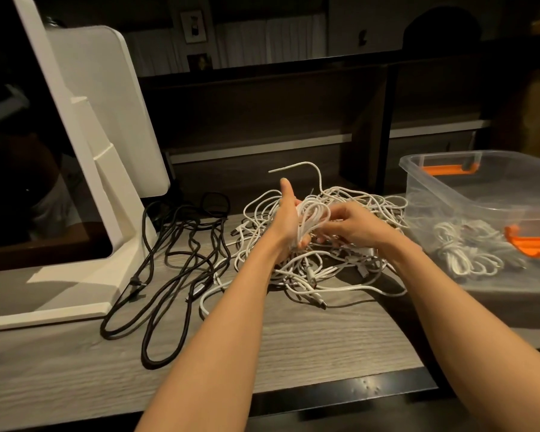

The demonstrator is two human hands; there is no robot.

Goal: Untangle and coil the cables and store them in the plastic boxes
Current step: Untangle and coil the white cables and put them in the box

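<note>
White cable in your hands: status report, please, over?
Left hand holds white coil; right hand pinches it, winding. White tangle underneath, unsorted. Black cables loose at left. Box at right, coils inside.

- Both forearms bare, extended forward, converging toward centre.
- Left hand [286,224]: raised on edge, palm facing right, thumb pointing up and away; fingers [303,241] curled around a looped bundle.
- Right hand [353,226]: palm down, just beside the left; fingers bent, tips pinching at the loops.
- Hands nearly touching.
</note>
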